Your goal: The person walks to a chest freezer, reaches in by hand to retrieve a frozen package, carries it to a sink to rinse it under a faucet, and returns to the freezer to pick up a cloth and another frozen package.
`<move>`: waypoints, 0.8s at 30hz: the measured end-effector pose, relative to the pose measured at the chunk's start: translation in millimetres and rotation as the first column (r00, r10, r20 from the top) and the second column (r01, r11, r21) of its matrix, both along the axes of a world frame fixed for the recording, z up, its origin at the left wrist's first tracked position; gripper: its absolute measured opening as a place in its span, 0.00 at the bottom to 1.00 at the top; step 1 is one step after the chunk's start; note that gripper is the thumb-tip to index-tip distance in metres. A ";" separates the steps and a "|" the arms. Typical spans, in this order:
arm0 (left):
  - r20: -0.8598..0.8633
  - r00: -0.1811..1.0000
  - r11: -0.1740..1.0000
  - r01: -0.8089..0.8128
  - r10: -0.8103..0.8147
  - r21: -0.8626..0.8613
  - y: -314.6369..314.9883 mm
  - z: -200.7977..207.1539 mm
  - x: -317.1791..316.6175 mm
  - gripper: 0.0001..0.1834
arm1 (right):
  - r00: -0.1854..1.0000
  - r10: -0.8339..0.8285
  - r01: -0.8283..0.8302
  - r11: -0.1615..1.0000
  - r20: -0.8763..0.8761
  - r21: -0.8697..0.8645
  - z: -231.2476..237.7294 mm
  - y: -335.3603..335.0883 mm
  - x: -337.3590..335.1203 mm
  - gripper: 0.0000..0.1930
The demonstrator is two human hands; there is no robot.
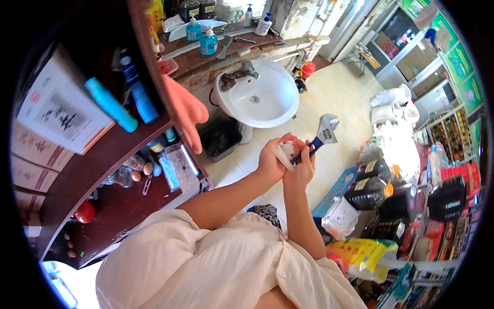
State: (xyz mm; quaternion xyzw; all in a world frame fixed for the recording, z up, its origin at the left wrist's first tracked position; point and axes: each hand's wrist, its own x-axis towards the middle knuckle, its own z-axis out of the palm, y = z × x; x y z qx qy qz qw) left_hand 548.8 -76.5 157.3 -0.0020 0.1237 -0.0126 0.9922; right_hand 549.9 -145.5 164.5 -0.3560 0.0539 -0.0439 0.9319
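Observation:
In front of me, my right hand (300, 175) is closed round the handle of an adjustable wrench (328, 129). Its grey metal head points up and away to the right, and part of the dark blue grip shows beyond my fingers. A crumpled white piece of tissue or thin cloth (283, 155) is gripped in my left hand (271, 160), whose fingers curl round it. Both hands touch each other, and the white piece lies by the handle's lower end. My palms and fingers hide the rest of the handle.
Ahead stands a white washbasin (280, 105) with a dark cloth by its tap (250, 69). Pump bottles (209, 43) and another wrench (225, 47) lie along the ledge. Left are a pink glove (186, 110), a black bin (221, 140) and shelves; large dark bottles (366, 193) crowd the right.

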 end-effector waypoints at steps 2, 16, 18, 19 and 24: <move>0.022 0.997 0.997 -0.078 0.078 -0.011 12.8 -17.4 56.9 0.17 | 0.996 0.088 -0.089 0.996 -0.009 -0.024 -19.4 13.4 63.8 0.13; -0.585 0.584 0.814 -0.272 0.563 0.513 114.1 -184.8 309.2 0.20 | 0.777 0.596 -0.630 0.747 -0.205 -0.215 -120.6 67.2 362.8 0.09; -0.673 0.468 0.798 -0.133 0.573 0.588 123.9 -180.4 324.4 0.17 | 0.755 0.603 -0.654 0.723 -0.257 -0.224 -117.8 61.6 382.9 0.08; -0.700 0.419 0.789 -0.071 0.579 0.610 126.4 -177.6 330.6 0.16 | 0.743 0.630 -0.669 0.708 -0.228 -0.226 -121.8 57.1 391.8 0.08; -0.461 0.577 0.577 -0.020 0.674 0.817 158.3 -174.6 353.5 0.17 | 0.712 0.662 -0.702 0.676 -0.233 -0.224 -119.7 37.4 427.2 0.10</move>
